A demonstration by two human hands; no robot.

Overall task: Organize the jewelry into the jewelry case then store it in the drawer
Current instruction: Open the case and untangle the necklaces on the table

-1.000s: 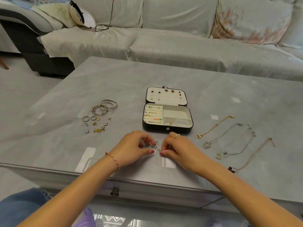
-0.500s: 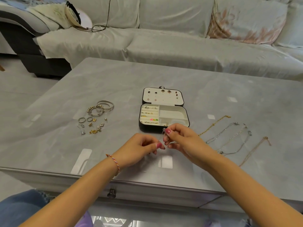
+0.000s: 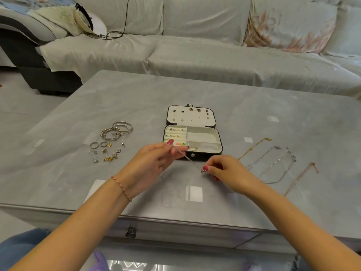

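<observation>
A small black jewelry case (image 3: 203,154) lies open on the grey table (image 3: 195,90), with earrings pinned in its lid and rings in its left slots. Just in front of it a thin silver chain (image 3: 188,158) is stretched taut between my hands. My left hand (image 3: 156,163) pinches its upper end near the case's front left corner. My right hand (image 3: 224,171) pinches the lower end. Several chains (image 3: 273,165) lie to the right. Bangles (image 3: 119,130), rings and small earrings (image 3: 106,151) lie to the left.
A drawer knob (image 3: 130,232) shows on the table's front below its edge. A grey sofa (image 3: 195,51) with a patterned cushion (image 3: 289,24) stands behind the table. A hat and a black cable (image 3: 109,34) lie on the sofa's left end.
My hands rose from the table with the silver chain and have drawn apart, stretching it out. My left hand went up toward the case, my right hand down and right.
</observation>
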